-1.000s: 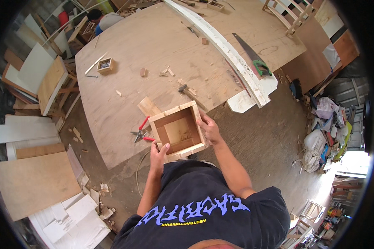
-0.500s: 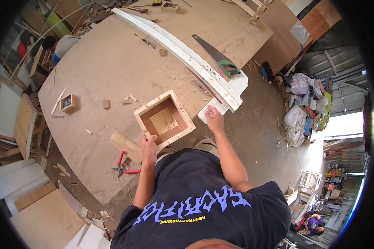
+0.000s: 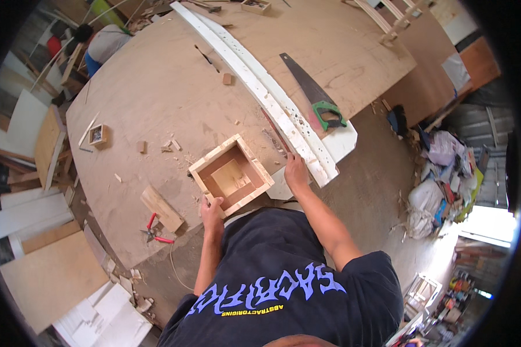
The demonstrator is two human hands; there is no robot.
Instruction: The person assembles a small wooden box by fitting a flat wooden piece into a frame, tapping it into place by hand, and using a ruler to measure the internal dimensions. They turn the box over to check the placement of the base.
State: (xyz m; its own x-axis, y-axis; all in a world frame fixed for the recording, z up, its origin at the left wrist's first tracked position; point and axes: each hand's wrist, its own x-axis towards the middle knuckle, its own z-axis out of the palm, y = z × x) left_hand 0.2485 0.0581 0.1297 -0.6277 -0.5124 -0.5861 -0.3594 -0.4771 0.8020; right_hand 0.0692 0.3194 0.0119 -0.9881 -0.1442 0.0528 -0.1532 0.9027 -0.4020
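Note:
My left hand [image 3: 212, 211] grips the lower left of a square, open-topped wooden box [image 3: 215, 154], which is tilted to show its inside. My right hand [image 3: 296, 172] is off the box, at the near end of a long white beam [image 3: 226, 55]. Its fingers are curled by a thin reddish strip, and what they hold is unclear. Left of the box lie a pale board piece [image 3: 161, 208] and red-handled snips [image 3: 162, 239]. A handsaw [image 3: 304, 81] with a green handle rests right of the beam. A small box [image 3: 98, 135] and wood scraps lie on the worktable [image 3: 127, 87].
A co-worker [image 3: 107, 45] bends beyond the table's left edge. Wooden sheets [image 3: 55, 272] are stacked at left. A wooden frame [image 3: 388, 23] stands at the far right of the table. Bags and clutter [image 3: 425, 205] are piled on the right floor.
My right hand has let go of the box and reached to the white beam. The box, still in my left hand, is turned and tilted differently. The view has shifted.

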